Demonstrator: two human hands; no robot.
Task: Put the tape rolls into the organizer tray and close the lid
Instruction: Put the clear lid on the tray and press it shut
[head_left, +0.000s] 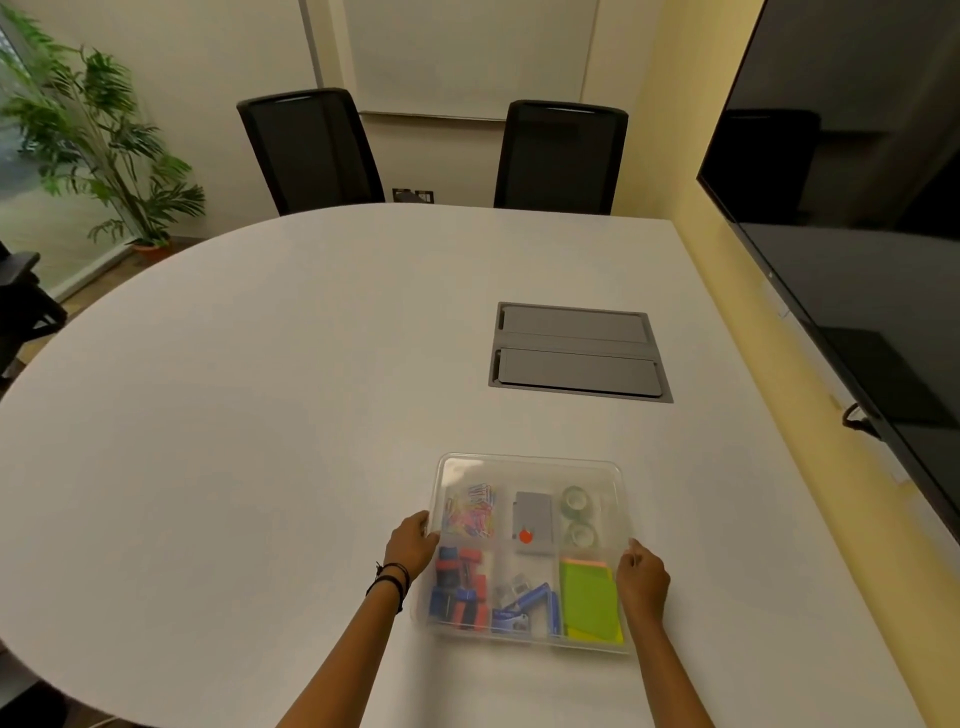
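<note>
A clear plastic organizer tray (530, 462) lies on the white table near its front edge, with a see-through lid on top of it. Two tape rolls (576, 501) (580, 533) show through the lid in the back right compartment. My left hand (413, 540) grips the tray's left edge and my right hand (641, 577) grips its right edge, fingers over the lid's rim. Other compartments hold coloured paper clips, a grey box with a red dot, red and blue binder clips, a blue stapler and green sticky notes.
A grey cable hatch (579, 351) is set flush into the table behind the tray. Two black chairs (311, 150) (561, 156) stand at the far side. A large dark screen (857, 208) hangs on the right wall and a plant (104, 145) stands far left.
</note>
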